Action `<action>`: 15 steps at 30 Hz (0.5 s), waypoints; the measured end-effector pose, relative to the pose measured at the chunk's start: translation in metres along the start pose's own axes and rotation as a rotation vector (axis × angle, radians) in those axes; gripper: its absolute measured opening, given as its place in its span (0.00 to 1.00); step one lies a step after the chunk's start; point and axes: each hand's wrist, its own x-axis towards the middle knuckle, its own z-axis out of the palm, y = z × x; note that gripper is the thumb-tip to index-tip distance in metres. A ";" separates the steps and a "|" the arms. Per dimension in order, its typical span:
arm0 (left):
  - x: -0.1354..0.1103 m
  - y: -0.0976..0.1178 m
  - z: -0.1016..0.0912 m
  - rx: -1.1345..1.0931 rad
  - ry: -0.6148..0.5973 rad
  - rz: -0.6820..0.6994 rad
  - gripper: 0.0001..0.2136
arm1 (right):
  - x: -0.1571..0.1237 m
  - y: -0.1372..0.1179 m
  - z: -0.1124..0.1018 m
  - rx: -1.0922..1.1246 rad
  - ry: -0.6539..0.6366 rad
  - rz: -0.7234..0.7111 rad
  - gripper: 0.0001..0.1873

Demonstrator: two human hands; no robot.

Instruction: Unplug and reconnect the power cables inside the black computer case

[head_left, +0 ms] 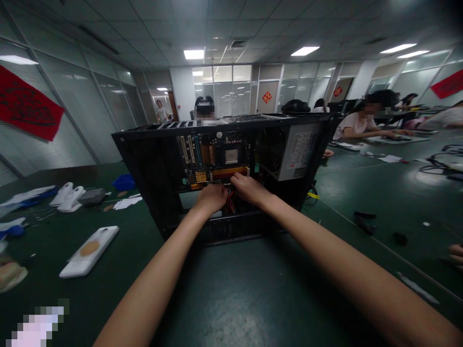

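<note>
An open black computer case [152, 159] stands on a dark green table [231, 299], its motherboard [213, 159] facing me. Both my arms reach into it. My left hand [211, 197] is curled closed just below the motherboard's lower edge. My right hand [246, 187] is pinched beside it, fingertips touching near the orange slots [229, 171]. Red cables [231, 205] hang between and under the two hands. What the fingers grip is hidden. A fan [271, 147] and a grey power supply [300, 152] sit in the right side of the case.
A white phone case [90, 250] lies left of me; white parts [68, 196] and a blue bin [124, 182] sit farther back left. Small black pieces [365, 221] lie right. Another person's fingers [456, 254] show at the right edge. Several people sit at the far tables.
</note>
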 end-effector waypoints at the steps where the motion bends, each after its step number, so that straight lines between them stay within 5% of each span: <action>1: 0.000 0.000 0.000 -0.015 0.010 -0.002 0.17 | 0.001 0.000 0.000 -0.006 -0.010 0.021 0.12; 8: 0.004 -0.005 -0.001 -0.100 0.091 -0.047 0.15 | 0.003 -0.001 0.000 0.034 -0.082 0.148 0.12; 15: 0.009 -0.004 -0.006 0.008 0.064 -0.066 0.15 | 0.001 0.007 0.009 0.170 0.009 0.136 0.11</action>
